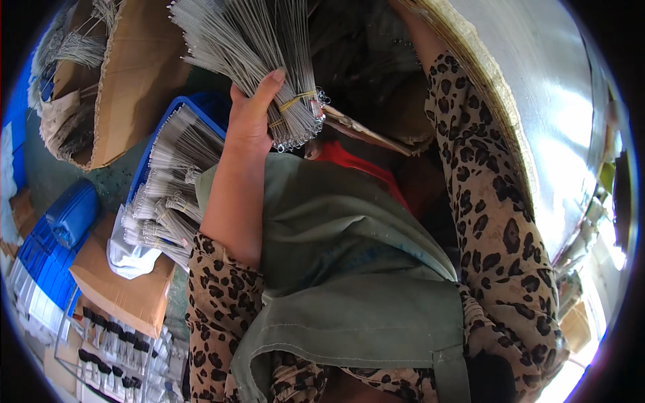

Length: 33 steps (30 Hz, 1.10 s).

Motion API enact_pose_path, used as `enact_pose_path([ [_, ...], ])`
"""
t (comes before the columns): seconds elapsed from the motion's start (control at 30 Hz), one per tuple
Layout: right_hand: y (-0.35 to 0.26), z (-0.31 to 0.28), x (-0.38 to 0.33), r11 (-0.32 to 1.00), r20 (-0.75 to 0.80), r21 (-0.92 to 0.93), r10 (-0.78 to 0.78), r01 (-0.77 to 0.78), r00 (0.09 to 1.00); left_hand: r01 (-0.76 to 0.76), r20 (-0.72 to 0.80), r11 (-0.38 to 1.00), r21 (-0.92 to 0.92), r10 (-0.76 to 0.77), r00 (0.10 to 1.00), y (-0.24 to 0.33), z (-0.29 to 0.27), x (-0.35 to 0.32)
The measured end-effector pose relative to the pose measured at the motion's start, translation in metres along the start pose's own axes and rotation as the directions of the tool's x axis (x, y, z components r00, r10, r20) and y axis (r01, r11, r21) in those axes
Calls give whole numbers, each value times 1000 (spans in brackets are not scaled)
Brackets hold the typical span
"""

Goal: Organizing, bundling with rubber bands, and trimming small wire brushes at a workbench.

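My left hand (252, 114) is wrapped round thick bundles of thin twisted-wire rods (252, 47) at the top middle. Yellow rubber bands (295, 101) tie the bundles near their lower ends, where small wire loops show. The rods fan out upward, and the far ends are partly cut off by the upper edge. My right forearm (430, 40) reaches up beside a worn cardboard edge; its hand lies beyond the picture, so what it touches is hidden. Left of my lap, a blue crate (144, 158) holds several similar wire bundles (168, 201).
A large open cardboard box (138, 74) with more wires stands at the upper left. A shiny metal tabletop (537, 74) with a ragged layered edge flanks my right arm. At lower left are a blue container (74, 208), a brown carton (121, 282) and a rack of black-tipped items (114, 349).
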State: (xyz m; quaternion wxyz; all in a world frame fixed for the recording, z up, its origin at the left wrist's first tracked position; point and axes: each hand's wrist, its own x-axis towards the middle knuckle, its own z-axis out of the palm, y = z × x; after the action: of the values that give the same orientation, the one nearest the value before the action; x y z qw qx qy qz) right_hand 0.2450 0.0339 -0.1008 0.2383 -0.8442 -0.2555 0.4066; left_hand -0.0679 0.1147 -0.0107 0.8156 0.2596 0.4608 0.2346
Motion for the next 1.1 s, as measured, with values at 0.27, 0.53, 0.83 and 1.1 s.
enact_pose_path([
  [0.27, 35, -36, 16, 938, -76, 343, 85, -54, 993, -37, -49, 998, 50, 40, 998, 1, 10, -6],
  [0.53, 15, -33, 32, 778, -78, 624, 151, -70, 985, 11, -19, 1000, -6, -11, 1000, 2, 7, -2],
  [0.83, -35, 18, -57, 687, -198, -231, -727, 689, 658, 17, -73, 1000, 19, -16, 997, 4, 7, -4],
  [1.1, 32, 124, -83, 820, 374, -349, -323, 455, 869, -23, -81, 999, 36, 26, 996, 5, -5, -4],
])
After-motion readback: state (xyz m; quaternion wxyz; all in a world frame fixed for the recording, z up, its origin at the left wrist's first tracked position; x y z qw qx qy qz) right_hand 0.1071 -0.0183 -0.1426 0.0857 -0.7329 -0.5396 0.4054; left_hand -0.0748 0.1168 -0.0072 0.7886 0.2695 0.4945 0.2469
